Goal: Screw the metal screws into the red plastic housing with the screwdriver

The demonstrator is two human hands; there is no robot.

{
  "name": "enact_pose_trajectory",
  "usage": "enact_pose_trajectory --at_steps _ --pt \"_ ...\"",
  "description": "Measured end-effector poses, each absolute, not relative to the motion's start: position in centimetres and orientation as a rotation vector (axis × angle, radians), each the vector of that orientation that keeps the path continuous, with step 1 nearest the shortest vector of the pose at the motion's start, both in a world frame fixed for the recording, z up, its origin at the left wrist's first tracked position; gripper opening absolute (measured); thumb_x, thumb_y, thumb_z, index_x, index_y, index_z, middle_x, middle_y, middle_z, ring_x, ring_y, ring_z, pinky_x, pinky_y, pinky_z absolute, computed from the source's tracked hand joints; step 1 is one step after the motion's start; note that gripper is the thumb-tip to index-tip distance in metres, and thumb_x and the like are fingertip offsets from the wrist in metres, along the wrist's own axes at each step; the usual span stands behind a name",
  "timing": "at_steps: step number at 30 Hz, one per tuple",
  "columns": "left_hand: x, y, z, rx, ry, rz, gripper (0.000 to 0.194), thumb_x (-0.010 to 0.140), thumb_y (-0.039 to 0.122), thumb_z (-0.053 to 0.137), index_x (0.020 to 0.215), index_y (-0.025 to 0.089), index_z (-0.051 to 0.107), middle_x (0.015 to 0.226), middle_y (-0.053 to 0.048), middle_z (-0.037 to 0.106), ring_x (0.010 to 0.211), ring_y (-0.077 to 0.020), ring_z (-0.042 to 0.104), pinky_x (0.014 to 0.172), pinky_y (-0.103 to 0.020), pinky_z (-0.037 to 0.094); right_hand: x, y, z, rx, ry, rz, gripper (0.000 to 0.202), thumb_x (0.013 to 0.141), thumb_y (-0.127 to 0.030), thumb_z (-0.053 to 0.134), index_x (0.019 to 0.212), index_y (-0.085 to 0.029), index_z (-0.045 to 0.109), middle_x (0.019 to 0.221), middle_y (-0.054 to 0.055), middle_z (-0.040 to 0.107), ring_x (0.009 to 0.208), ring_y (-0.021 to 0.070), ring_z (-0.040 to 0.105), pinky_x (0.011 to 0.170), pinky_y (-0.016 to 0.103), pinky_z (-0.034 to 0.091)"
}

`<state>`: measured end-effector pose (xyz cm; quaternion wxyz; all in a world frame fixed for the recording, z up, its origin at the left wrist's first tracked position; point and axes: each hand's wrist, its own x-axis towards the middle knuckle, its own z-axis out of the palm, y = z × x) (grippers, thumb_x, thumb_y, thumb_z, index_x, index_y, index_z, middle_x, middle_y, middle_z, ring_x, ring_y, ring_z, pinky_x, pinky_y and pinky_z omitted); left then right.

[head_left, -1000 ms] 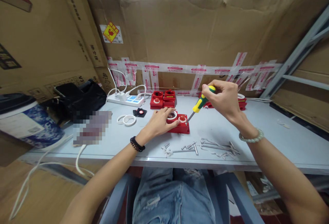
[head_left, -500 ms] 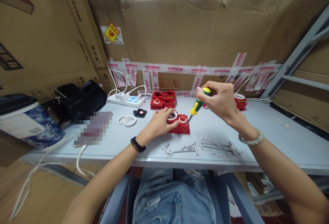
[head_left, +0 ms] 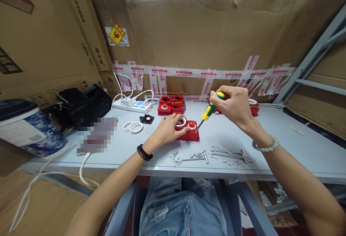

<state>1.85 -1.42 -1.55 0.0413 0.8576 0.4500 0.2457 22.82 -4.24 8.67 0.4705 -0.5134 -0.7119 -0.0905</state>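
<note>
Brown cardboard sheets (head_left: 205, 30), patched with strips of printed tape, wall off the back of the frame, and below them a pale grey counter (head_left: 283, 145) runs across the middle. At centre frame on that counter sits a flat red plastic switch box (head_left: 188, 130) with a white ring and a red button on top. The left hand (head_left: 169, 128) lies over the box's left half, fingers spread and pressing down, gripping nothing. The right hand (head_left: 234, 105), up and to the right of the box, is closed around the top of a yellow-and-green-handled screwdriver (head_left: 209, 110). Its long axis slants from upper right down to lower left, the tip meeting the box's right edge beside the button. Loose silver screws and rods (head_left: 205, 154) lie scattered just below the box, toward the bottom of the frame.
</note>
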Motion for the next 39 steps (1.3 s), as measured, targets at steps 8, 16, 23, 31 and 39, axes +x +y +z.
enact_pose_trajectory --at_steps 8,16,23,31,39 --pt "1.9 -1.4 -1.3 2.602 1.361 0.741 0.045 0.086 0.053 0.046 0.120 0.022 0.048 0.108 -0.007 0.060 0.104 -0.0262 0.057 0.088 -0.042 0.040 24.3 -3.7 7.8 -1.321 -1.667 -0.175 0.026 0.075 -0.033 0.055 0.053 -0.019 0.055 0.045 -0.001 0.048 0.044 0.0108 0.039 0.044 0.027 0.030" --pt "1.7 -1.4 -1.3 2.628 1.375 0.719 0.047 0.087 0.054 0.045 0.123 0.023 0.047 0.111 -0.007 0.058 0.105 -0.0269 0.054 0.089 -0.045 0.040 23.5 -3.6 8.9 -1.282 -1.831 -0.273 0.027 0.075 -0.032 0.054 0.051 -0.019 0.052 0.045 -0.001 0.047 0.045 0.0097 0.035 0.047 0.027 0.027" --pt "4.2 -2.4 1.8 2.567 1.006 1.276 0.043 0.081 0.045 0.059 0.115 0.020 0.049 0.113 -0.008 0.058 0.107 -0.0229 0.053 0.093 -0.039 0.041 19.2 -3.4 10.2 -1.457 -1.939 -0.661 0.030 0.077 -0.039 0.050 0.059 -0.018 0.061 0.056 0.008 0.058 0.054 0.0165 0.045 0.053 0.031 0.027" --pt "7.1 -1.9 3.6 2.180 0.858 1.555 0.017 0.074 0.026 0.067 0.078 0.016 0.054 0.074 -0.001 0.063 0.067 -0.0111 0.056 0.063 -0.024 0.045 19.0 -4.2 10.9 -1.680 -1.950 -0.645 0.053 0.086 -0.055 0.037 0.065 -0.015 0.066 0.063 0.013 0.063 0.060 0.0211 0.054 0.054 0.031 0.030" --pt "6.8 -2.2 3.8 2.203 0.856 1.390 0.004 0.076 0.020 0.059 0.076 0.015 0.059 0.073 -0.001 0.066 0.066 -0.0108 0.057 0.061 -0.024 0.043 21.1 -5.5 11.7 -1.189 -2.437 -0.246 0.023 0.087 -0.027 0.048 0.101 -0.020 0.065 0.088 0.006 0.068 0.077 0.0170 0.059 0.070 0.029 0.040"
